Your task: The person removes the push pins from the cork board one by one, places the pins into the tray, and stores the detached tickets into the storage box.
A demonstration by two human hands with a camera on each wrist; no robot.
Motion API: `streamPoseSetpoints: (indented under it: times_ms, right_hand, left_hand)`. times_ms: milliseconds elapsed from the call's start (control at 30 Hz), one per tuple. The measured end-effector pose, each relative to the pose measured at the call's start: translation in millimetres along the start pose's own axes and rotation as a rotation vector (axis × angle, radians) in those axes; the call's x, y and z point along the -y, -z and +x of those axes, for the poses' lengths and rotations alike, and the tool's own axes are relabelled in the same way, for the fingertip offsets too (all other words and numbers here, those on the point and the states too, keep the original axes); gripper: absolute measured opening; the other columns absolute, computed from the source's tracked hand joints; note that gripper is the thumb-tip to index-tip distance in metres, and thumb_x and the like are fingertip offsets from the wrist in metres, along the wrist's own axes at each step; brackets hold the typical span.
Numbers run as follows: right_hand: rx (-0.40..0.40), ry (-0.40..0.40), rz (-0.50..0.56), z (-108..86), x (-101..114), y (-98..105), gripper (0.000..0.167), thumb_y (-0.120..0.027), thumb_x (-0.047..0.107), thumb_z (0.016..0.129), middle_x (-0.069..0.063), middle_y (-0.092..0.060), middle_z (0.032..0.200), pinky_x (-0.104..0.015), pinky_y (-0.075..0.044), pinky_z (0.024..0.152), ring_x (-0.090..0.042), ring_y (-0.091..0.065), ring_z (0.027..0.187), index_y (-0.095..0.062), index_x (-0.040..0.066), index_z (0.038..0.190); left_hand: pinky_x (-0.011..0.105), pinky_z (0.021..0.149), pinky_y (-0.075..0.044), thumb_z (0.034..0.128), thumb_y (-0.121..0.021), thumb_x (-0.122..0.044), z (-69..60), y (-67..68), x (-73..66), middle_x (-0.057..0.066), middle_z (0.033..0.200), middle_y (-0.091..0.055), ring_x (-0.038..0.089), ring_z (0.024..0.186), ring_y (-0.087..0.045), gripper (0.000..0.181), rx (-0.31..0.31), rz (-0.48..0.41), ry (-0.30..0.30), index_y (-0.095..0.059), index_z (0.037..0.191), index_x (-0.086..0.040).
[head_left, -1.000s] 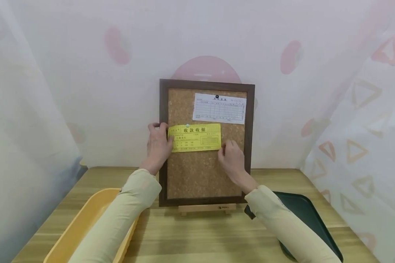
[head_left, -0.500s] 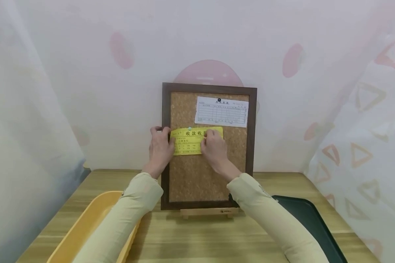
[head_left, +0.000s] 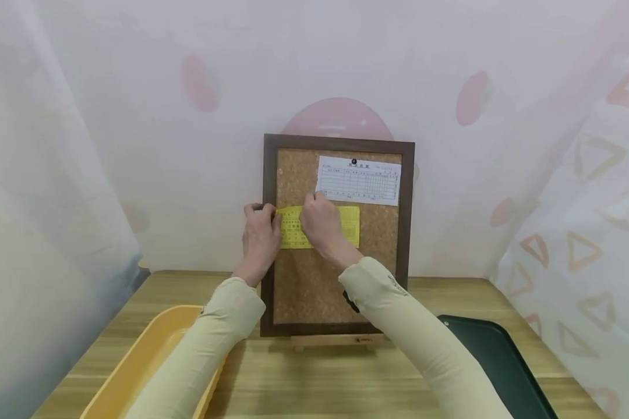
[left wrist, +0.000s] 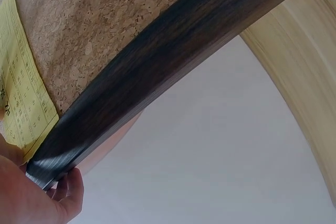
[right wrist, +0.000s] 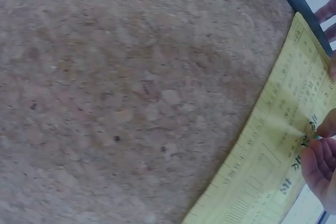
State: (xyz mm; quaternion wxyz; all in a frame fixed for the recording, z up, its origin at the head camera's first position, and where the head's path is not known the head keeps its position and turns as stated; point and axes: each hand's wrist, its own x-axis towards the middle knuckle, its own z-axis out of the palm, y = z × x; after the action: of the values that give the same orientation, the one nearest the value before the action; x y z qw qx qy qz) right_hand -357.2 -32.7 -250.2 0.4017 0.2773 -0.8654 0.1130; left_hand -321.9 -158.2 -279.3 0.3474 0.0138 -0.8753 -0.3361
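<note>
The left hand (head_left: 260, 235) grips the left side of the dark frame (head_left: 268, 279) round the corkboard (head_left: 325, 294), its fingers curled behind the edge and its thumb at the near end of the yellow slip (head_left: 292, 233). That slip lies flat across the middle of the board, below the white slip (head_left: 359, 181), which hangs from a black pin (head_left: 353, 162). The right hand (head_left: 322, 227) hides much of the yellow slip's printing and slightly overlaps the white slip's lower left corner. Its thumb and fingers pinch a green pin (right wrist: 317, 137), of which only a speck shows in the right wrist view; the head view hides it altogether. The sleeves cover part of the yellow tray (head_left: 154, 343) and the dark green tray (head_left: 498, 349) on the worktop (head_left: 304, 384); both trays run out of view at the bottom.
</note>
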Motion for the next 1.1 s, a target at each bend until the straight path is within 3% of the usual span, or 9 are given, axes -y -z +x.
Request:
streamPoseSetpoints:
  times_ms: [133, 467, 633, 1100]
  right_hand:
    - [0.064, -0.005, -0.066, 4.7, 3.3, 2.4, 0.018, -0.054, 0.006, 0.089, -0.019, -0.067, 0.089, -0.032, -0.053, 0.054, -0.025, -0.065, 0.066, -0.064, -0.006, 0.097]
    - [0.095, 0.090, -0.241, 7.2, 7.3, 3.7, 0.008, -0.055, 0.004, 0.089, -0.015, -0.063, 0.083, -0.031, -0.054, 0.053, -0.024, -0.063, 0.070, -0.063, 0.001, 0.087]
    - [0.110, 0.112, -0.270, 7.6, 7.7, 4.1, 0.009, -0.055, 0.002, 0.088, -0.014, -0.063, 0.080, -0.029, -0.052, 0.051, -0.021, -0.062, 0.067, -0.063, 0.001, 0.087]
    - [0.174, 0.131, -0.350, 15.5, 14.1, 7.9, 0.016, -0.051, 0.003, 0.092, -0.012, -0.063, 0.080, -0.026, -0.052, 0.050, -0.019, -0.062, 0.064, -0.066, 0.002, 0.089]
  left_hand:
    - [0.046, 0.071, -0.051, 0.0981, -0.049, -0.017, -0.2, -1.7, -0.2, 0.023, 0.126, -0.042, 0.037, 0.086, -0.061, 0.019, -0.018, -0.007, 0.000, -0.058, 0.104, -0.001]
    - [0.047, 0.066, -0.051, 0.0971, -0.051, -0.017, -3.2, -11.0, 1.6, 0.022, 0.124, -0.043, 0.038, 0.081, -0.061, 0.017, -0.074, -0.024, -0.014, -0.058, 0.101, -0.001]
    - [0.048, 0.066, -0.050, 0.0967, -0.051, -0.017, -4.0, -15.9, 4.3, 0.021, 0.124, -0.044, 0.039, 0.080, -0.061, 0.016, -0.106, -0.033, -0.004, -0.058, 0.099, -0.002]
    - [0.047, 0.065, -0.050, 0.0973, -0.051, -0.018, -4.3, -13.8, 2.9, 0.020, 0.125, -0.043, 0.037, 0.080, -0.061, 0.016, -0.100, -0.020, 0.003, -0.058, 0.100, -0.003]
